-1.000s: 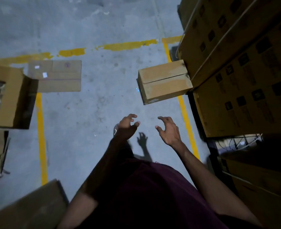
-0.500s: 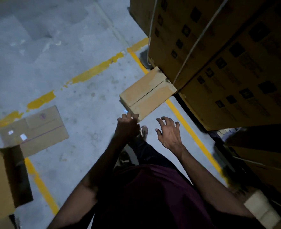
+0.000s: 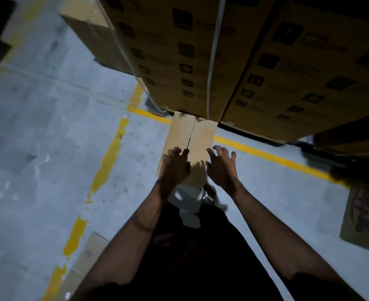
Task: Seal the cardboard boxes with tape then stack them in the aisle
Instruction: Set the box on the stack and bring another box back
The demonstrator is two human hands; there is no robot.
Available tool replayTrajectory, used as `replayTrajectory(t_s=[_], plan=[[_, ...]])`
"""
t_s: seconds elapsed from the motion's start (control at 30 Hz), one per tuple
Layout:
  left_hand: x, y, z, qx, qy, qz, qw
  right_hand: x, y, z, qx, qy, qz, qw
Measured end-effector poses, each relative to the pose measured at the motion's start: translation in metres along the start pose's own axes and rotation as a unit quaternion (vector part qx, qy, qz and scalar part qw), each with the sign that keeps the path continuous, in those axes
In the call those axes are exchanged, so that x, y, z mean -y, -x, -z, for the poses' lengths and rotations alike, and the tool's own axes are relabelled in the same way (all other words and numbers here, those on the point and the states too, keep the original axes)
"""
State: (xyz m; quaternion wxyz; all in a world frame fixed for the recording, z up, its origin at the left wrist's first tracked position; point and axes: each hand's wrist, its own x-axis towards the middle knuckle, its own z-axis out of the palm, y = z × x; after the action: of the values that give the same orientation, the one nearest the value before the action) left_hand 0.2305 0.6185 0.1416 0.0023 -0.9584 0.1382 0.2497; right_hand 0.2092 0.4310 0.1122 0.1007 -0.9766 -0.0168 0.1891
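A small brown cardboard box [image 3: 192, 135] stands on the grey floor against the tall stack, its two top flaps meeting at a centre seam. My left hand [image 3: 175, 164] hovers over the box's near left part with fingers spread and bent. My right hand [image 3: 221, 165] is over the box's near right edge, fingers likewise spread. Neither hand holds anything. Whether the fingertips touch the box I cannot tell. No tape is in view.
A tall stack of large printed cartons [image 3: 233, 57] bound with white straps fills the upper right. Yellow floor lines [image 3: 107, 161] cross the concrete. A printed carton [image 3: 361, 216] stands at right. Flattened cardboard [image 3: 88, 255] lies at lower left.
The view has swung right and closer to the box. Both hands have moved forward over the box's near end; the left hand has opened its fingers.
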Motion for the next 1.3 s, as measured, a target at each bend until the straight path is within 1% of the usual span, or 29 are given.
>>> replayTrajectory(t_s=[0.1,0.17,0.27,0.37,0.5,0.6,0.67,0.73,0.77,0.83,0.9,0.97,1.03,1.07,1.13,1.17,1.23,1.3], plan=[[0.031,-0.056,-0.005,0.039,0.01,-0.039,0.998,0.011,-0.036,-0.014,0.012,-0.013,-0.068,0.998],[0.053,-0.091,-0.025,0.055,0.002,-0.075,0.996,0.018,-0.058,-0.036,0.045,-0.016,-0.11,0.993],[0.09,-0.153,-0.075,0.086,-0.053,-0.133,0.986,0.024,-0.099,-0.089,0.089,-0.02,-0.152,0.984],[0.121,-0.209,-0.142,0.135,-0.08,-0.162,0.974,0.027,-0.132,-0.158,0.144,0.001,-0.16,0.977],[0.151,-0.279,-0.236,0.159,-0.049,-0.139,0.976,0.011,-0.182,-0.254,0.171,-0.004,-0.179,0.969],[0.167,-0.338,-0.312,0.133,-0.02,-0.11,0.985,-0.014,-0.231,-0.329,0.175,-0.012,-0.194,0.965],[0.171,-0.372,-0.353,0.108,0.008,-0.056,0.993,-0.031,-0.261,-0.371,0.166,-0.029,-0.217,0.961],[0.173,-0.405,-0.389,0.086,0.075,0.021,0.993,-0.047,-0.29,-0.41,0.162,-0.059,-0.245,0.954],[0.173,-0.42,-0.403,0.089,0.113,0.04,0.989,-0.054,-0.303,-0.425,0.165,-0.08,-0.261,0.948],[0.177,-0.445,-0.43,0.093,0.146,0.037,0.984,-0.062,-0.323,-0.451,0.15,-0.151,-0.291,0.933],[0.182,-0.458,-0.452,0.094,0.135,0.018,0.986,-0.065,-0.33,-0.467,0.105,-0.219,-0.309,0.919],[0.175,-0.455,-0.457,0.098,0.156,0.045,0.982,-0.069,-0.325,-0.471,0.065,-0.276,-0.333,0.899],[0.159,-0.431,-0.44,0.087,0.202,0.096,0.971,-0.071,-0.31,-0.463,0.045,-0.324,-0.359,0.874],[0.152,-0.414,-0.426,0.094,0.212,0.09,0.968,-0.071,-0.3,-0.455,0.035,-0.343,-0.37,0.863],[0.142,-0.381,-0.399,0.134,0.223,0.034,0.965,-0.066,-0.269,-0.434,0.013,-0.381,-0.395,0.836],[0.139,-0.364,-0.384,0.142,0.232,0.018,0.962,-0.061,-0.249,-0.421,0.002,-0.394,-0.405,0.825],[0.127,-0.33,-0.348,0.143,0.233,-0.005,0.962,-0.054,-0.206,-0.388,-0.016,-0.391,-0.422,0.818],[0.106,-0.299,-0.305,0.135,0.207,-0.031,0.968,-0.051,-0.161,-0.344,-0.021,-0.364,-0.438,0.822]])
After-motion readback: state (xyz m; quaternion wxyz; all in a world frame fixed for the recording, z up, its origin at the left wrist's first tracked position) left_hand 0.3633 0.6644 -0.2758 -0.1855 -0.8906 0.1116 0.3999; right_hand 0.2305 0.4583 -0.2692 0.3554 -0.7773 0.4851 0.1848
